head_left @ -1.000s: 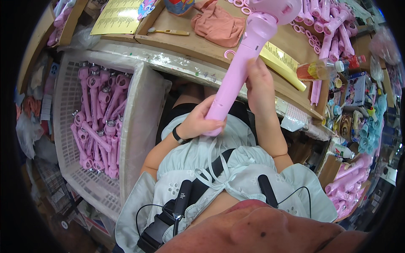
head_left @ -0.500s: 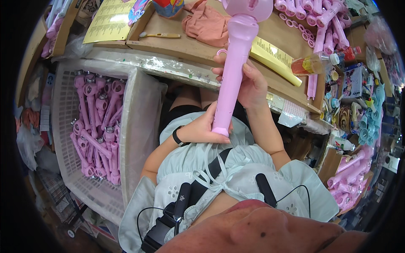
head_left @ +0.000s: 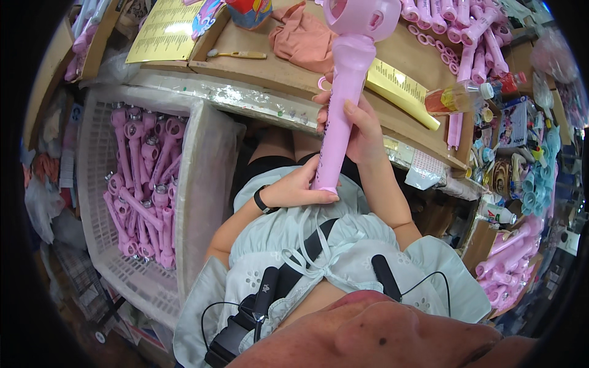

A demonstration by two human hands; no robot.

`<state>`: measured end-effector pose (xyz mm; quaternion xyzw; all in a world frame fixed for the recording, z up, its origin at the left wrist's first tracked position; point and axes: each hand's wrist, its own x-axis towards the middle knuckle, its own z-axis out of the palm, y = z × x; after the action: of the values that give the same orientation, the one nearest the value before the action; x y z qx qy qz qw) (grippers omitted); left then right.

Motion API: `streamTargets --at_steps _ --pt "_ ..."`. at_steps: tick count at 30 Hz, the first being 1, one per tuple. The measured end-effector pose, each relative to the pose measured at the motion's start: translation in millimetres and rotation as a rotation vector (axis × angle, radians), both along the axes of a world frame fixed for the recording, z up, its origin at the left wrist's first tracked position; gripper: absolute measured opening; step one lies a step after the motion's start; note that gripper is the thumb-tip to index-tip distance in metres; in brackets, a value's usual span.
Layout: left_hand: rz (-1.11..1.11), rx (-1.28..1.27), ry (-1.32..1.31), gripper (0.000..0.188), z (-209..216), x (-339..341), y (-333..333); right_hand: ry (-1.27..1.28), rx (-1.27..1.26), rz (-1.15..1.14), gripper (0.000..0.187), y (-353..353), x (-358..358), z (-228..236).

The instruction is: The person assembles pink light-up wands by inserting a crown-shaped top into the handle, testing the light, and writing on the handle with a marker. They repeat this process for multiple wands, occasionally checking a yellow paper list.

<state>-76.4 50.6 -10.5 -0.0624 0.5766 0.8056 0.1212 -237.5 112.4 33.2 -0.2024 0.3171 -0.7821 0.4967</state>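
Note:
A pink plastic toy wand [head_left: 342, 92] stands tilted in front of me, its hollow round head [head_left: 362, 18] reaching the upper edge of the view. My left hand [head_left: 300, 187] is closed around the base of the handle, the thumb lying across its lower end. Higher up, my right hand [head_left: 368, 135] grips the shaft, with the thumb on the front and fingers behind. Small dark marks run along the handle's left side. A thin pink ring [head_left: 321, 83] shows beside the right fingertips; whether it touches them I cannot tell.
At my left, a white plastic basket [head_left: 132, 273] holds many pink handles [head_left: 147, 184]. The cardboard-lined table [head_left: 236, 70] bears an orange cloth [head_left: 302, 38], a toothbrush [head_left: 238, 54], yellow sheets [head_left: 402, 92], a bottle [head_left: 454, 98], and pink parts [head_left: 481, 30] at the far right.
The wand has turned slightly about its length, bringing more dark marks into sight, and its head sits a little lower. My right thumb has shifted across the shaft. Both hands keep their hold.

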Motion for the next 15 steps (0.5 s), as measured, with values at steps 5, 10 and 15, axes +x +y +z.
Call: streamTargets --at_steps 5,10,15 --pt "0.154 0.007 0.119 0.07 -12.7 -0.6 -0.7 0.156 0.148 0.031 0.059 9.0 -12.2 4.6" --pt "0.497 0.099 0.173 0.044 -7.2 2.4 -19.2 0.232 0.322 0.23 0.036 29.4 -22.2 6.0" --pt "0.589 0.21 0.252 0.056 -1.6 -2.8 -29.0 0.338 0.346 0.451 0.038 40.3 -10.2 -2.2"
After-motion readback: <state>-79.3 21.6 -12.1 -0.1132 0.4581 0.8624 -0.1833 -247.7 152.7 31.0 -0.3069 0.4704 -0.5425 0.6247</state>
